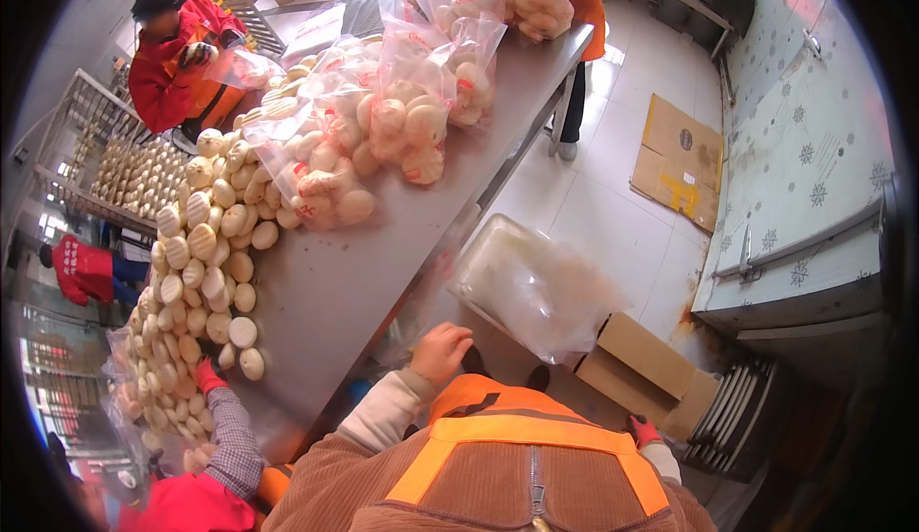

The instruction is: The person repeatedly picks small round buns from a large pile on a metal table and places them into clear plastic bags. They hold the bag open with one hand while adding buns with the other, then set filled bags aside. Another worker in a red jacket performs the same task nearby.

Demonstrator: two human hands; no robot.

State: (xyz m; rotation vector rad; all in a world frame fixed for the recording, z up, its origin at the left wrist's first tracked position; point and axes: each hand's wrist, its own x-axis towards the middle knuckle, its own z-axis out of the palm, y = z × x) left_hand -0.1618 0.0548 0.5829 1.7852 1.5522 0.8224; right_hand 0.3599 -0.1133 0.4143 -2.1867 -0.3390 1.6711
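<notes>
My left hand [439, 352], bare, is held in front of my orange apron beside the steel table's edge. Its fingers are loosely bent, with nothing visible in them. My right hand [644, 431], in a red and dark glove, is low at my right by an open cardboard box [639, 367]; whether it grips anything is unclear. Before me a cloudy plastic bag [542, 288] lies over a pale container [495, 245]. On the steel table [344, 273] lie a long heap of round pale buns [204, 245] and several clear bags of buns [409, 119].
A co-worker's red-gloved hand [208, 376] touches the heap at left; another co-worker in red [172, 65] holds a bag across the table. Someone stands at the table's far end. Racks of buns [136, 173], flattened cardboard [678, 158] and a metal door [804, 173] are around.
</notes>
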